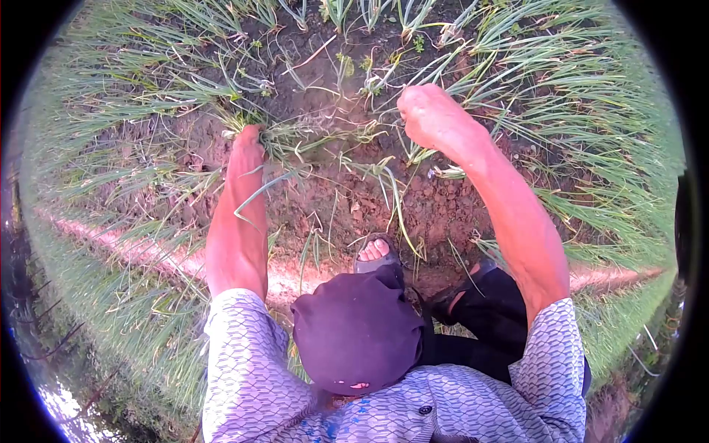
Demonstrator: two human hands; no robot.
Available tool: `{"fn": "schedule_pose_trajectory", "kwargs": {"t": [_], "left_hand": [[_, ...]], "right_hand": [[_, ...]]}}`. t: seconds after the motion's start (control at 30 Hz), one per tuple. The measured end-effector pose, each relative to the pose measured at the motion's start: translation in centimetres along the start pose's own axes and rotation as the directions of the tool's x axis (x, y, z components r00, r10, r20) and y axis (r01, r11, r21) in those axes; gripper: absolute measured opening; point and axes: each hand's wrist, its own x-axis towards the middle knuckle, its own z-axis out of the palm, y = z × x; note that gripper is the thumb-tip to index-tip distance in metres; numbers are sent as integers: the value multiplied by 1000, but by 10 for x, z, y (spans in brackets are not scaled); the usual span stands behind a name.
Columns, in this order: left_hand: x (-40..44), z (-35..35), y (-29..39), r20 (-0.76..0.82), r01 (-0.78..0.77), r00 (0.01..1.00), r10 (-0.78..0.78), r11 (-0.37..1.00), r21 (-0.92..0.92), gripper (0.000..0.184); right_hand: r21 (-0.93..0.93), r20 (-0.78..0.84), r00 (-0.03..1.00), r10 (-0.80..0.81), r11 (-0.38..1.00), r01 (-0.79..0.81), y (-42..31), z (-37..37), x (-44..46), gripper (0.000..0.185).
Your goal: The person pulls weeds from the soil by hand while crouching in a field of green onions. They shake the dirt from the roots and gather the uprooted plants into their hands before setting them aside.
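At the left of the bed, my left hand (249, 140) is closed round a bunch of pulled weeds (295, 140), with thin green blades and pale roots sticking out past the fingers. My right hand (430, 117) is curled into a fist just above the soil, knuckles up. Its fingertips are turned under, so anything in them is hidden. Onion plants (569, 96) with long, narrow leaves lean close to the right hand. Between both hands, a drooping onion plant (388, 184) stands in bare brown soil (325, 196).
More onion plants (125, 88) grow thickly along the left, and a row (406, 18) stands ahead. My sandalled foot (377, 251) is on the soil by a pale furrow (148, 247). My dark-clothed knee (358, 332) rises in front of me.
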Motion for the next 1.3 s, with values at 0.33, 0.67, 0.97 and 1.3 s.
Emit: {"fn": "schedule_pose_trajectory", "kwargs": {"t": [0.33,0.67,0.97,1.3], "left_hand": [[50,15,-16,201,204,970,-135,904,-375,18],[36,26,-5,-140,55,988,-60,998,-39,58],[2,27,4,-195,14,979,-51,982,-187,47],[18,27,-7,-201,6,979,-38,987,-158,35]], "right_hand": [[969,-121,790,601,243,-36,23,14,91,10],[74,-303,953,16,997,7,139,54,144,19],[237,-337,941,22,970,62,99,64,149,18],[211,-384,913,-136,950,231,84,53,155,20]]}}
